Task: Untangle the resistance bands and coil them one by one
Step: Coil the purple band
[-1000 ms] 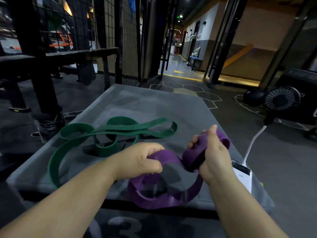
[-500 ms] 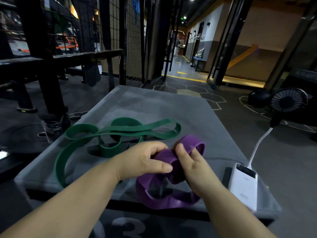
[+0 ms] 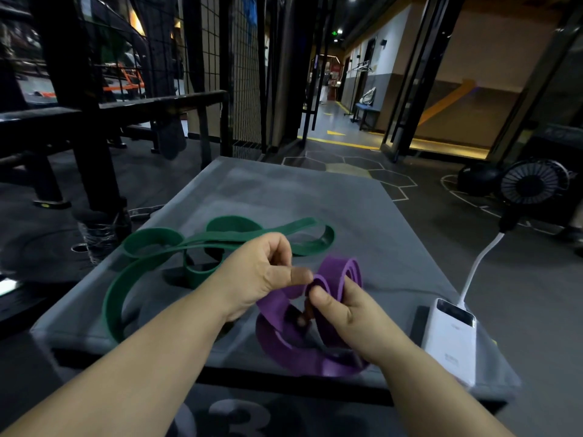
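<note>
A pale numeral (image 3: 239,417) shows on the front face of the grey padded counter (image 3: 315,203), below the purple band (image 3: 293,348); the band's loose loop lies on the counter at its near edge, and its upper part is rolled into a small coil raised off the surface; the right hand (image 3: 350,313) grips that coil, thumb on the near side and fingers curled behind it; the left hand (image 3: 252,275) meets it from the left, fingers curled, thumb pressed to the coil's edge in a pinch; the two hands are touching or nearly so at the coil. Right of the purple band a white power bank (image 3: 451,335) rests by the counter's right edge, with a white cable (image 3: 476,266) rising from its far end. Left of and beyond the purple band lies the green band (image 3: 148,257), sprawled in several crossed loops on the counter, apart from the purple one. Farther right of the purple band, off the counter, stand a small black fan (image 3: 533,182) and a black ball (image 3: 476,179) on the floor; far beyond, to the left, a wire mesh fence (image 3: 246,74) rises behind a black bench (image 3: 157,105).
</note>
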Motion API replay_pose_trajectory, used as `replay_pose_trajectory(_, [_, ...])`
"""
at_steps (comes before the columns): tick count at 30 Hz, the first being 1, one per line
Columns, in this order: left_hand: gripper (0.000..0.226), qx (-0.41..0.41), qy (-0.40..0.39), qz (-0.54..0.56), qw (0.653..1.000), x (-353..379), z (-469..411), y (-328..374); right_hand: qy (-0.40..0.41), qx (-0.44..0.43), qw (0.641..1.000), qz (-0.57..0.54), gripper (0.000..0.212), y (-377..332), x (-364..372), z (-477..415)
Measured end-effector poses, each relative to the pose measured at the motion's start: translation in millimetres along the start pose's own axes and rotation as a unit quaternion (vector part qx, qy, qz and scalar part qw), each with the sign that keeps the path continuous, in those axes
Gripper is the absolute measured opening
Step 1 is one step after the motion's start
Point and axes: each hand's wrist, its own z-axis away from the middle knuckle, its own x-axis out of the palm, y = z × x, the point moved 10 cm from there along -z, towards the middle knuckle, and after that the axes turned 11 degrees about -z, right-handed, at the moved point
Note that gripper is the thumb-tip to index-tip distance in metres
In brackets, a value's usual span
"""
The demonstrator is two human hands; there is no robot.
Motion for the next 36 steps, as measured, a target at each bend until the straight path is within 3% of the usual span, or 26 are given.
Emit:
replay_pose_trajectory(6, [0.076, 0.007, -0.013, -0.042, 0.999, 7, 1, -7, 0.076, 0.025, 0.992, -0.093, 0.046, 1, -6, 0])
replay_pose_trajectory(11, [0.077, -0.065, -0.070, -0.146, 0.985, 29, 10, -29, 0.186, 0.000, 0.976, -0.110, 0.072, -13, -40, 1])
replay_pose_trajectory(14, [0.062, -0.087, -0.031, -0.181, 0.979, 25, 10, -30, 0.230, 0.003, 0.964, -0.134, 0.062, -13, -53, 4])
replay_pose_trajectory(16, [0.053, -0.093, -0.009, -0.156, 0.983, 19, 9, -30, 0.247, -0.006, 0.957, -0.153, 0.047, -14, -59, 4])
replay_pose_trajectory(20, [0.015, -0.086, 0.026, 0.035, 0.995, 6, 4, -18, 0.281, -0.008, 0.949, -0.144, 0.040, -13, -80, 7])
replay_pose_trajectory(23, [0.025, -0.098, 0.033, 0.116, 0.988, -4, 3, -17, 0.293, -0.004, 0.947, -0.131, 0.039, -15, -92, 10])
replay_pose_trajectory(26, [0.039, -0.094, 0.004, 0.130, 0.987, 4, 8, -11, 0.296, 0.003, 0.946, -0.132, 0.041, -13, -93, 10])
replay_pose_trajectory(30, [0.022, -0.090, -0.088, 0.057, 0.990, 38, 19, -11, 0.311, 0.039, 0.934, -0.173, 0.052, -1, -91, 9])
replay_pose_trajectory(34, [0.077, -0.028, -0.193, -0.076, 0.978, 52, 24, -8, 0.319, 0.051, 0.922, -0.214, 0.050, 2, -95, 11])
replay_pose_trajectory(36, [0.085, -0.037, -0.206, -0.133, 0.969, 49, 23, -17, 0.325, 0.049, 0.919, -0.219, 0.049, 3, -101, 10])
